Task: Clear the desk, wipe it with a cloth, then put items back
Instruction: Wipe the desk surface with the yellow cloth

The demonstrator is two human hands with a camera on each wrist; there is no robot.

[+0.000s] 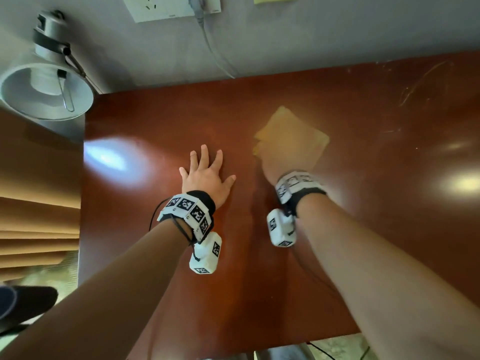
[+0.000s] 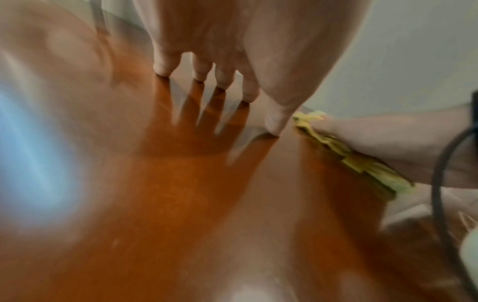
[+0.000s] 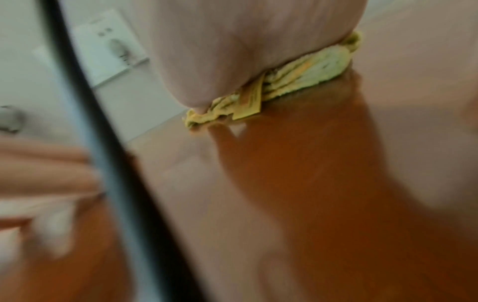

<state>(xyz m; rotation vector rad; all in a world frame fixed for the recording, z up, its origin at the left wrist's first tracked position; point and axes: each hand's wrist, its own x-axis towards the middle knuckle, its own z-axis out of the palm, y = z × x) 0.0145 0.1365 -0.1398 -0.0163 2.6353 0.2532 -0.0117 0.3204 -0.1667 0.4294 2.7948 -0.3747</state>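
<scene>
A pale grey wall point(image 1: 337, 35) runs along the far side. A white socket plate point(image 1: 166, 9) sits on it, with a grey cable point(image 1: 215, 50) hanging down from a plug. At far left stands a white lamp point(image 1: 46, 87). Wooden slats point(image 1: 33, 229) fill the left edge. Bright light patches point(image 1: 111, 159) glare at left and right.

L hand point(image 1: 206, 175) flat, fingers spread; R hand point(image 1: 279, 162) palm-down, blurred, both arms extended.

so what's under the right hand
A yellow cloth lies pressed flat between the right hand and the desk. The fingers and the cloth's middle are covered or blurred.
</scene>
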